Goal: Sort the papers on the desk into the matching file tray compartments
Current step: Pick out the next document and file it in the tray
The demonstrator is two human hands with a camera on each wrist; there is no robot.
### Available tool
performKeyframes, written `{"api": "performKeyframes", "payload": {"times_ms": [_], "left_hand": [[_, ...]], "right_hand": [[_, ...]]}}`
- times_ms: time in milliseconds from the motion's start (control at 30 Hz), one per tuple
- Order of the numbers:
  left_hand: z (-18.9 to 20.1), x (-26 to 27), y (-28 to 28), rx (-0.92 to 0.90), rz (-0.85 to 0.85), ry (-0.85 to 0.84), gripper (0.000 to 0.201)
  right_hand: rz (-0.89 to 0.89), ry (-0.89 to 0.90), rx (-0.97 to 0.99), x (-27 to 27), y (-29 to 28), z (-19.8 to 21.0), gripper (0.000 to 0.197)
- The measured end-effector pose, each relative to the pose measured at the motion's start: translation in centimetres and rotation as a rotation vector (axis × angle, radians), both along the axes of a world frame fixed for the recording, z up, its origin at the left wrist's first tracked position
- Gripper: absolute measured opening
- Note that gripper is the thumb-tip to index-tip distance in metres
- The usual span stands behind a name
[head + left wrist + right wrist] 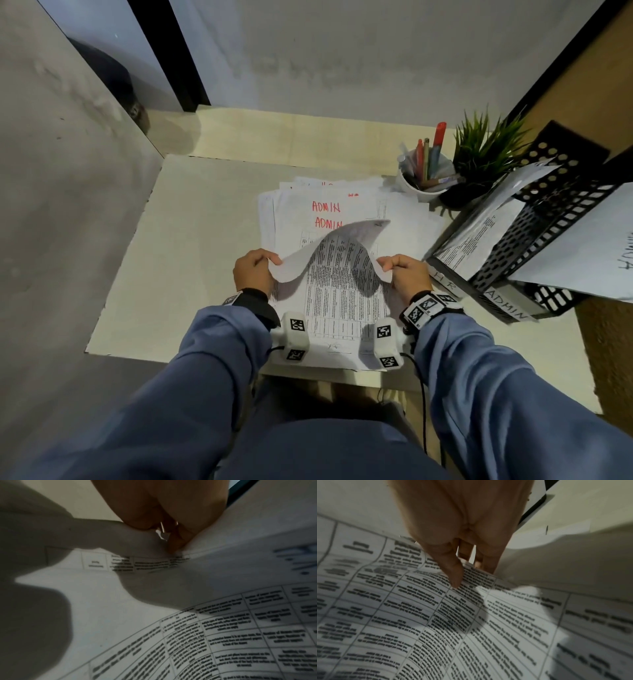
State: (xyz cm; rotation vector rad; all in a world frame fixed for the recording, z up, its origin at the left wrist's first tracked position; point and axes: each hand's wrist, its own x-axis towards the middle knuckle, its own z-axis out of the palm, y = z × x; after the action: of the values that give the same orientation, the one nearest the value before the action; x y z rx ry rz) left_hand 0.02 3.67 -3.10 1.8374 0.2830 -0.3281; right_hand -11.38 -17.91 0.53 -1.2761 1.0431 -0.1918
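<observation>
Pinching the top sheet (337,250) at its two near corners, the left hand (254,274) and right hand (407,275) are bowing it above the paper stack (301,209). At two o'clock, the file tray (534,240) is holding sheets behind HR and ADMIN labels.
</observation>
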Motion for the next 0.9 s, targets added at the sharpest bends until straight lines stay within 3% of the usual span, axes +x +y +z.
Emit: {"api": "performKeyframes", "payload": {"times_ms": [100, 167, 267, 300, 400, 433, 467, 533, 600, 667, 767, 833, 900], "left_hand": [[0.9, 0.1, -0.2, -0.121, 0.008, 0.11, 0.025], [2.1, -0.1, -0.7, -0.195, -0.025, 0.192, 0.024], [2.6, -0.2, -1.4, -0.094, -0.049, 0.183, 0.021], [2.8, -0.4, -1.5, -0.125, -0.04, 0.246, 0.031], [1.4, -0.1, -1.5, -0.292, -0.135, 0.414, 0.088], [2.3, -0.4, -1.8, -0.327, -0.17, 0.408, 0.097], [3.1, -0.7, -2.1, -0.358, -0.217, 0.381, 0.094], [5.8, -1.5, -3.2, -0.345, -0.261, 0.209, 0.058], [7.2, -1.5, -4.0, -0.315, -0.225, 0.006, 0.033], [9.5, -1.3, -4.7, -0.203, -0.189, -0.207, 0.025], [12.4, -1.1, -5.1, -0.203, -0.179, -0.383, 0.016], [13.2, -1.4, -5.2, -0.202, -0.208, -0.4, 0.017], [12.2, -1.9, -5.0, -0.171, -0.252, -0.298, 0.021]], "right_hand": [[0.04, 0.011, -0.008, 0.1, -0.2, -0.1, 0.044], [0.081, 0.043, -0.049, 0.1, -0.5, -0.3, 0.044], [0.067, 0.09, -0.051, 0.3, -1.0, -0.9, 0.039], [0.045, 0.095, -0.012, 0.4, -0.9, -0.7, 0.033], [-0.005, 0.018, 0.083, 0.7, -0.9, 0.1, 0.031], [0.012, -0.011, 0.072, 0.8, -0.8, 0.8, 0.029], [0.027, -0.046, 0.048, 1.0, -0.8, 1.3, 0.023], [0.029, -0.118, -0.02, 1.4, -0.6, 3.1, 0.011], [0.014, -0.193, -0.122, 1.8, -0.6, 5.3, 0.012], [0.02, -0.288, -0.199, 1.9, -0.8, 7.7, 0.017], [0.054, -0.387, -0.328, 1.4, -0.6, 10.6, 0.031], [0.061, -0.384, -0.365, 1.0, -0.4, 11.0, 0.033], [0.087, -0.32, -0.331, 0.6, 0.2, 10.5, 0.027]]}}
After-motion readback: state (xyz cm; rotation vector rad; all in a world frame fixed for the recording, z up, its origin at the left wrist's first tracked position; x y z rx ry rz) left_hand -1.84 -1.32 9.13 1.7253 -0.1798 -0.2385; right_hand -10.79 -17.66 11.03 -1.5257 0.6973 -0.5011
